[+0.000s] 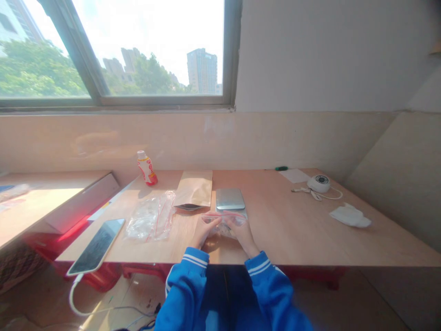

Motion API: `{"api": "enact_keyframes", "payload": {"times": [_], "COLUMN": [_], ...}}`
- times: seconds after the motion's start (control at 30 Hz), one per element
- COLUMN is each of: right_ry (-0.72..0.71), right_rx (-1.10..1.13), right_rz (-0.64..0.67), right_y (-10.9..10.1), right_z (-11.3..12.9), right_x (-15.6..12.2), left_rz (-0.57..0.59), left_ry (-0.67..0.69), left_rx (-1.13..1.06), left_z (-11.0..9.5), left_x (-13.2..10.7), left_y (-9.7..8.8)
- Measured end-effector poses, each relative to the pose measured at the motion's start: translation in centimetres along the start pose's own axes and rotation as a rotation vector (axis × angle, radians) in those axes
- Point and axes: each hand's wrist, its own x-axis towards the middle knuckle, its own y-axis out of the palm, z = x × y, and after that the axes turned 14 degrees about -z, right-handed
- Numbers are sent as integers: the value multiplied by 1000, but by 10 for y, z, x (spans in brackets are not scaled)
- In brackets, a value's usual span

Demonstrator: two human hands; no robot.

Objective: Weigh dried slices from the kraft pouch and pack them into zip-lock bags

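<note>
My left hand (204, 231) and my right hand (242, 231) both rest on the wooden table (292, 230), each pinching an end of a small clear zip bag with a red seal strip (223, 218). The bag lies flat just in front of a small silver scale (229, 199). A brown paper pouch (194, 189) lies to the left of the scale. A pile of clear zip bags (151, 216) sits further left. What the held bag contains is too small to tell.
A phone (97, 245) with a white cable lies at the table's left front corner. A small red-and-white bottle (147, 168) stands at the back. At the right are a round white device (319, 183), a paper sheet (294, 175) and a crumpled tissue (350, 215).
</note>
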Motion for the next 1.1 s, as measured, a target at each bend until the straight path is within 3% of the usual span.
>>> {"api": "enact_keyframes", "payload": {"times": [0.17,0.33,0.6,0.77,0.97,1.1], "right_ry": [-15,-37,-70,-14,75,111], "right_rx": [-88,-108,-76,-12,-35,-53], "right_rz": [-70,-41,-19,66,41,-53], "right_y": [6,10,13,-7,-34,-49], "right_z": [4,4,7,28,43,44], "right_x": [-1,-2,-8,0,13,24], "left_rz": [-25,10,-36,-157,-23,-105], "left_ry": [-16,-24,-56,-49,-108,-96], "left_rx": [-7,-30,-80,-145,-106,-52], "left_z": [3,3,1,0,1,3], "left_x": [2,6,1,1,1,4], "left_y": [-2,-6,-5,-2,-2,-5]}}
